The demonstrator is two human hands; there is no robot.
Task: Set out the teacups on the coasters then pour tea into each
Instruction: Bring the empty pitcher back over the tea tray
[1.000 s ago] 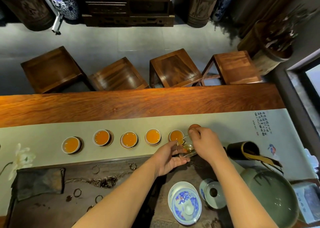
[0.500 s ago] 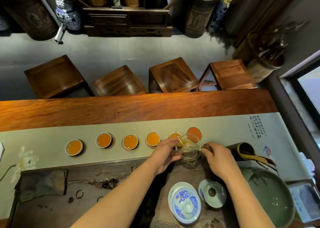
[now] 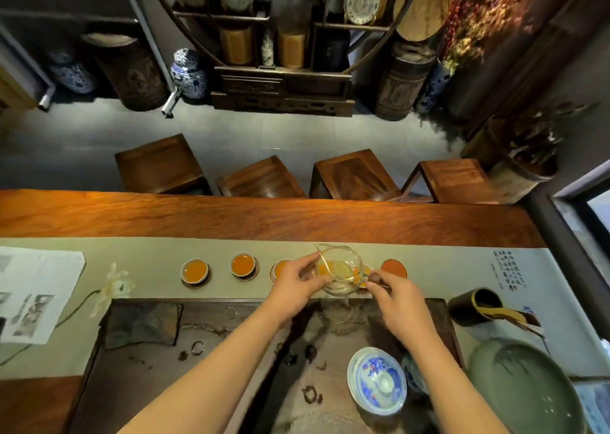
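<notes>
A row of small white teacups filled with amber tea stands on dark coasters along the grey-green runner point(image 3: 132, 252). The first teacup point(image 3: 194, 270) and the second teacup point(image 3: 243, 264) show fully, while a third teacup point(image 3: 280, 267) is half hidden by my left hand point(image 3: 297, 283). That hand grips the left side of a glass pitcher point(image 3: 340, 268) with a little tea left in it, held upright over the row and covering other cups. My right hand point(image 3: 394, 298) pinches the pitcher's right side at its handle. A reddish-orange round point(image 3: 393, 268) sits at the row's right end; cup or bare coaster, I cannot tell.
A dark tea tray point(image 3: 231, 351) lies before me, bearing a blue-and-white gaiwan point(image 3: 376, 381) and a folded dark cloth point(image 3: 142, 324). A green basin point(image 3: 525, 387) and a dark tool holder point(image 3: 475, 305) stand at the right. Papers point(image 3: 36, 295) lie at the left. Stools stand beyond the table.
The glass pitcher has come up from the tray's edge and now sits upright over the cups between both hands. My right hand left the rightmost spot and moved to the pitcher.
</notes>
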